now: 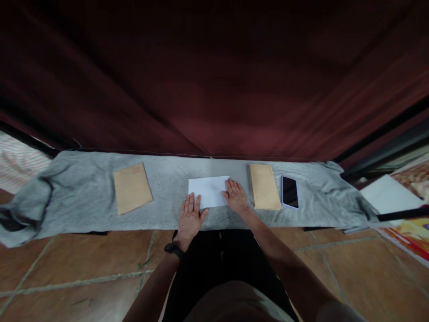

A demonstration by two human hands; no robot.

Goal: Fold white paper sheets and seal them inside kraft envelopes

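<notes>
A white sheet of paper [208, 190] lies in the middle of a grey cloth [83, 214] spread on the floor. My left hand [189, 219] rests flat with fingers stretched out, its fingertips touching the paper's near left corner. My right hand [235, 196] lies flat and open on the paper's right edge. A brown envelope [132, 188] sits to the left, apart from both hands. A second brown envelope [264, 186] lies just right of my right hand.
A black phone [290, 191] lies on the cloth beyond the right envelope. A dark red curtain [214, 80] hangs behind the cloth. Brown floor tiles [77, 264] are in front. White paper [389, 194] and colourful prints [410, 235] lie at the right.
</notes>
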